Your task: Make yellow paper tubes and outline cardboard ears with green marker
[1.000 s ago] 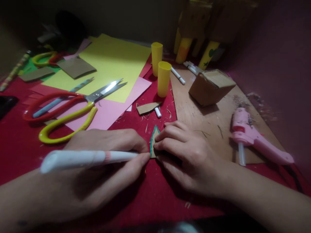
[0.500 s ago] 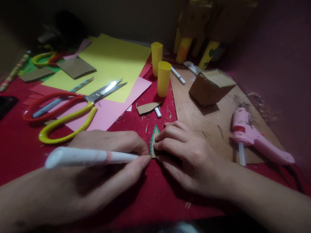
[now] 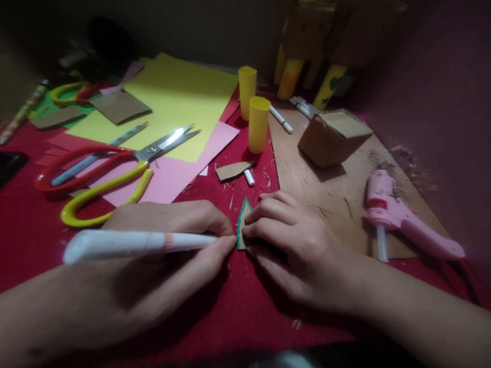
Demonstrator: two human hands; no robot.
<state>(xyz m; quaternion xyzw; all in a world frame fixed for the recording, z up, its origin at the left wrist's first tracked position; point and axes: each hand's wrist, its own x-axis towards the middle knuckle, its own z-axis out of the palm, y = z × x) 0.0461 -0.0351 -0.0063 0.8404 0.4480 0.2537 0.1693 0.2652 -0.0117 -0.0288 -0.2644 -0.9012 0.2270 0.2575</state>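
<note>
My left hand is closed in a writing grip around a white marker pen, its thick end pointing left and its tip hidden behind my fingers. Just right of those fingertips lies a small pointed piece of cardboard with a green line along its edges. My right hand pins this piece against the red cloth, fingertips bent over its right side and partly covering it. Beyond it are a cardboard scrap and a small white marker cap.
Large scissors lie over a blue pencil and pink and yellow sheets. Two yellow paper tubes stand behind. On the wooden board are a cardboard box and a pink glue gun.
My left hand and the marker have shifted slightly left and up, leaving a small gap beside the cardboard piece. My right hand and the piece stay put.
</note>
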